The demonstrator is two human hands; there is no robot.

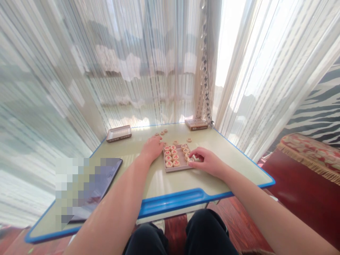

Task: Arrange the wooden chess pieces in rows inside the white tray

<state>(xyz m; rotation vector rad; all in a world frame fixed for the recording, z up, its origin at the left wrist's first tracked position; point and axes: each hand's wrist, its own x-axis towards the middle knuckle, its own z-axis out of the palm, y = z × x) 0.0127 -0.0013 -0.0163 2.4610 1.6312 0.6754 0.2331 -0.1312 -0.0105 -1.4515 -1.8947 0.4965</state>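
Note:
A shallow open box (180, 170) of round wooden Chinese chess pieces lies on the table between my hands. Two columns of pieces with red characters fill its left side, and a column with darker characters runs along the right; bare bottom shows between them. At the box's right front corner, my right hand (208, 162) has thumb and fingertips on a chess piece (190, 160). My left hand (152, 147) reaches past the box's left side, fingers stretched and slightly apart, near a loose piece (165, 143). Other loose pieces (162, 133) lie just beyond those fingers.
Behind the box are two more loose pieces, one piece (175, 142) and another piece (189, 140). An open box lid (119, 134) stands far left, a closed box (196, 124) far right. A tablet (102, 187) lies left on the blue-edged table (239, 170). Curtains hang behind.

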